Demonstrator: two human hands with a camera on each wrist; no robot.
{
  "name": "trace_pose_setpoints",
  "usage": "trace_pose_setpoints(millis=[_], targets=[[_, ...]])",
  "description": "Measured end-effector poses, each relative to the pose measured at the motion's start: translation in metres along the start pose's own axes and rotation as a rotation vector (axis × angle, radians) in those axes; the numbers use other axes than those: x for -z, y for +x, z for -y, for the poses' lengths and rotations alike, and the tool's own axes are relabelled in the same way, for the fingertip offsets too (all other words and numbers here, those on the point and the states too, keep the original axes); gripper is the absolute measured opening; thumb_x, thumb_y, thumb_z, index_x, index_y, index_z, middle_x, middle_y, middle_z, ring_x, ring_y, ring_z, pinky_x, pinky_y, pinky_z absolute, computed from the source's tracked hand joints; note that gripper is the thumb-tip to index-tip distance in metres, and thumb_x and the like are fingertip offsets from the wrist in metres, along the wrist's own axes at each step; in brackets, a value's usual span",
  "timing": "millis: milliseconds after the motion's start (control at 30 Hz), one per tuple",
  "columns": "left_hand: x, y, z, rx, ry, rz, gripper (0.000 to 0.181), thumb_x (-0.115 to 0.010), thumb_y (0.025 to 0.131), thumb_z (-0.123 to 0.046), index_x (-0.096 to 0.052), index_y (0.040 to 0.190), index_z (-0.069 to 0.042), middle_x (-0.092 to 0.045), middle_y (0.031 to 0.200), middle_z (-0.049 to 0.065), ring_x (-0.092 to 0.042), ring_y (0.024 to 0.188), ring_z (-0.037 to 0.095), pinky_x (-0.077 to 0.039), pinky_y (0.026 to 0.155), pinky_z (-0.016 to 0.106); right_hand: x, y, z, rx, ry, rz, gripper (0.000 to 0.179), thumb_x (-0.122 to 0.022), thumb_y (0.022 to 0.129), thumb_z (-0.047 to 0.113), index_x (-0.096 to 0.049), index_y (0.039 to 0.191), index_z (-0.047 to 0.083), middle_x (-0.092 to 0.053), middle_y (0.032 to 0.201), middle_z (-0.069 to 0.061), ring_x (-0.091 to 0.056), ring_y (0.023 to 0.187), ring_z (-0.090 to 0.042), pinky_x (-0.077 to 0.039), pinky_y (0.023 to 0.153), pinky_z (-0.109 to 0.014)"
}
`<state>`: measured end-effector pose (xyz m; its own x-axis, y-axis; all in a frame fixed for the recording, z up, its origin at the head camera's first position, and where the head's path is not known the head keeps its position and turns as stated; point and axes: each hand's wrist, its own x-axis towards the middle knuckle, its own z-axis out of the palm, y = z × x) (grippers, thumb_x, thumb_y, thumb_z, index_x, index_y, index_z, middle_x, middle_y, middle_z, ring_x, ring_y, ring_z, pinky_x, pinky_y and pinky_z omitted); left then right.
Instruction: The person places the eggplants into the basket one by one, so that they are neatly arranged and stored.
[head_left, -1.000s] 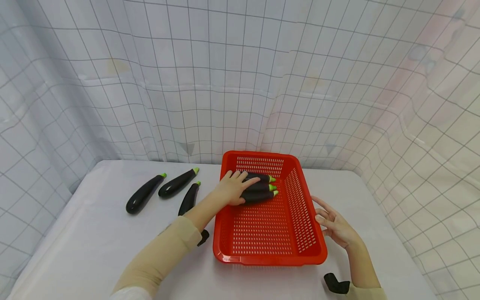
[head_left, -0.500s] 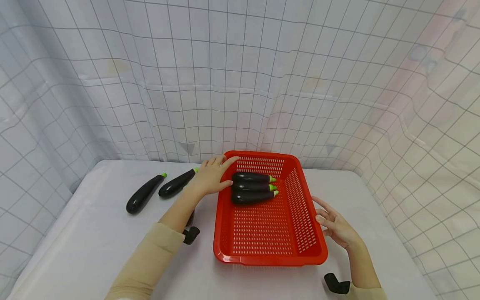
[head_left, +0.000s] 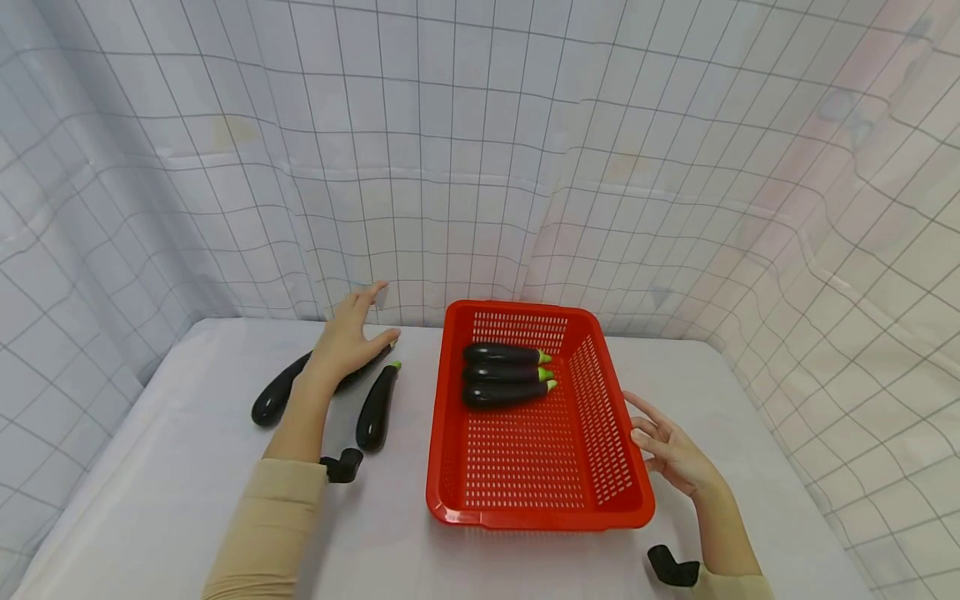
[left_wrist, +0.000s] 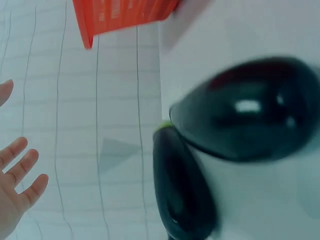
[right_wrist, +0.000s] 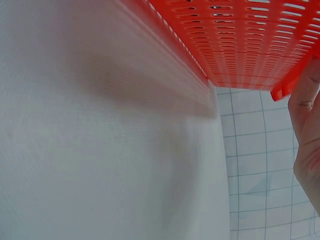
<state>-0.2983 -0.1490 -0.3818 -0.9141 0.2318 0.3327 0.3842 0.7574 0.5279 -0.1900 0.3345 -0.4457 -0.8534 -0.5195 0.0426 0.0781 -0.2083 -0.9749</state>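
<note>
My left hand (head_left: 341, 337) hovers over the eggplants on the left of the table, fingers spread and holding nothing; it also shows at the left edge of the left wrist view. Below it, one eggplant (head_left: 273, 400) and another (head_left: 356, 375) are partly covered by the hand and wrist. A third eggplant (head_left: 377, 408) lies nearer the basket. Three eggplants (head_left: 501, 395) rest side by side in the red plastic basket (head_left: 540, 521), green stems pointing right. My right hand (head_left: 675, 454) touches the basket's right rim from outside, its fingers loosely bent.
A white cloth covers the table (head_left: 135, 517). Behind and at both sides hang white curtains (head_left: 480, 167) with a grid pattern. A black wrist mount (head_left: 343, 467) sits on the left wrist, another black mount (head_left: 672, 568) on the right.
From above the eggplants in the basket, my left hand has moved left, out over the loose eggplants. The right hand and basket have stayed in place.
</note>
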Motion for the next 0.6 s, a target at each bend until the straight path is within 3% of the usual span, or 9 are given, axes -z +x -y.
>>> trace_pose_setpoints(millis=[233,400,600], targets=[[0.014,-0.012,0.04,0.084,-0.129,-0.038,0.073,-0.061,0.087,-0.027,-0.019,0.145,-0.013,-0.037,0.126,0.025,-0.042,0.108,0.042,-0.037,0.084,0.058,0.001,0.0,-0.001,-0.006,-0.003,0.0,0.06,-0.035,0.095,-0.006,-0.01,0.147,0.009,-0.053,0.113,-0.008,-0.062,0.096,-0.017,-0.052,0.069,-0.036],[0.023,-0.025,0.064,0.171,-0.212,-0.062,0.074,-0.058,0.089,-0.031,-0.014,0.147,-0.012,-0.037,0.126,0.029,-0.045,0.104,0.045,-0.038,0.082,0.058,0.001,0.001,0.0,-0.011,-0.008,-0.009,0.06,-0.035,0.095,-0.006,-0.01,0.147,0.009,-0.055,0.112,-0.007,-0.062,0.096,-0.017,-0.052,0.068,-0.036],[0.029,-0.041,0.09,0.267,-0.29,-0.034,0.077,-0.055,0.091,-0.035,-0.009,0.147,-0.011,-0.036,0.127,0.032,-0.044,0.104,0.045,-0.038,0.082,0.056,0.001,0.001,0.0,-0.01,-0.015,-0.013,0.059,-0.035,0.096,-0.005,-0.01,0.147,0.01,-0.056,0.113,-0.007,-0.062,0.095,-0.018,-0.052,0.067,-0.034]])
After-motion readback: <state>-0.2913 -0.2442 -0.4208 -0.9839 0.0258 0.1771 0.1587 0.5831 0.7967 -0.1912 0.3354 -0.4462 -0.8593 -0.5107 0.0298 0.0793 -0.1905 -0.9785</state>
